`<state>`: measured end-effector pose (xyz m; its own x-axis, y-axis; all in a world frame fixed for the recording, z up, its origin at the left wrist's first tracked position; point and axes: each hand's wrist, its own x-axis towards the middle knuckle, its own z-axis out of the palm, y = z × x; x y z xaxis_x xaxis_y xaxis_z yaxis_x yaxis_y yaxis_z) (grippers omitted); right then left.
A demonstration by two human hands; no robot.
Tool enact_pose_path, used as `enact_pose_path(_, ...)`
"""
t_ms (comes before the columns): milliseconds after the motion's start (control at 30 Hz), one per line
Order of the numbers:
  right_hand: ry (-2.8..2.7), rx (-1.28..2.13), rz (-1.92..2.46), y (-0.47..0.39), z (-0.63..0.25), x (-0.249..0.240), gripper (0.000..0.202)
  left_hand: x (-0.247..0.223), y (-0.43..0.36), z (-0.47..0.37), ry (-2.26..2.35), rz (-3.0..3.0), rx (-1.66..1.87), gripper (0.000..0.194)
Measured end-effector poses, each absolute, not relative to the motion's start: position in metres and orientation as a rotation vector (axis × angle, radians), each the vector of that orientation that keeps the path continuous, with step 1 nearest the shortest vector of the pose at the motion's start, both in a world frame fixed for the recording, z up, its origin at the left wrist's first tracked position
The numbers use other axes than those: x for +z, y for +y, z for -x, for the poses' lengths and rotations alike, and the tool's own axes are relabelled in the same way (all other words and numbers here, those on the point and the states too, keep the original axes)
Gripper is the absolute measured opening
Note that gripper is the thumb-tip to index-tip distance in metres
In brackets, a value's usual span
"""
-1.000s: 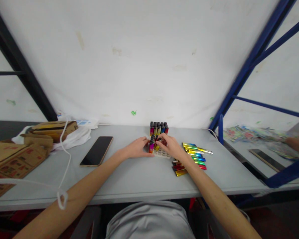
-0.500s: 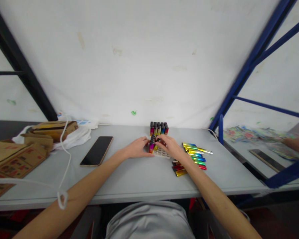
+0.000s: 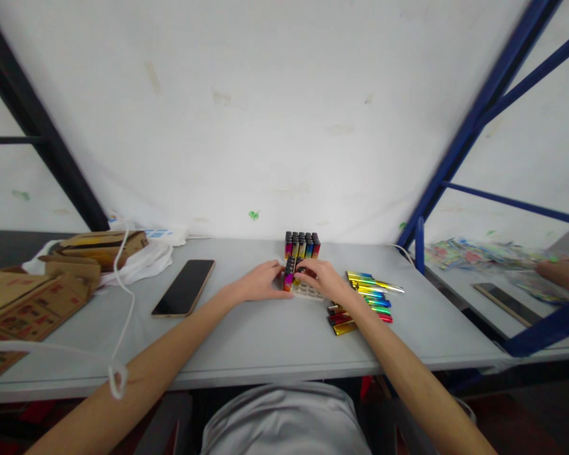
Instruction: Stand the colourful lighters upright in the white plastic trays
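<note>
A pale tray (image 3: 308,290) with rows of holes lies on the table between my hands. Along its left end stand upright lighters (image 3: 289,278) with black tops and purple-red bodies. My left hand (image 3: 264,280) is wrapped round that end, its thumb at the front corner and its fingers along the side. Over the tray, my right hand (image 3: 321,278) has its fingers closed on a lighter with a black top, most of it hidden by the fingers. Beside my right forearm lies a loose pile of shiny lighters (image 3: 372,297) in gold, blue, green and red.
A full block of upright lighters (image 3: 303,244) stands behind the tray near the wall. To the left are a phone (image 3: 184,287), a white cable (image 3: 131,303) and cardboard boxes (image 3: 33,303). A blue metal frame (image 3: 448,167) rises at the right; another person's hand (image 3: 562,273) works beyond it.
My right hand's fingers have shifted very slightly over the tray. My left hand stays in place, and the lighters look the same.
</note>
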<state>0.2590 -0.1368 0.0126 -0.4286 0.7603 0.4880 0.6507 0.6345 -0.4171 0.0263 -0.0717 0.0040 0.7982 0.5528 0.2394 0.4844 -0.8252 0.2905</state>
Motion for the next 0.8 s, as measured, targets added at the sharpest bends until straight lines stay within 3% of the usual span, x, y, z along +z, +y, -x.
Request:
enact_pose_path(167,-2.171,0.191,1.14,-0.138,-0.257,0.012,0.024,0.006,-0.073,-0.027,0.832,-2.766,0.462,0.062)
enact_pose_path(467,-2.071,0.289,1.267,-0.139,-0.256,0.011,0.048,0.004,-0.072,-0.027,0.825,-2.774,0.471,0.06)
enact_pose_path(700,-1.894,-0.101,1.552,-0.131,-0.334,0.026,0.026,0.006,-0.073,-0.027,0.823,-2.765,0.462,0.06)
enact_pose_path(800,-1.914,-0.027,1.803,-0.135,-0.379,0.024,0.019,0.008,-0.073,-0.026,0.83,-2.763,0.447,0.06)
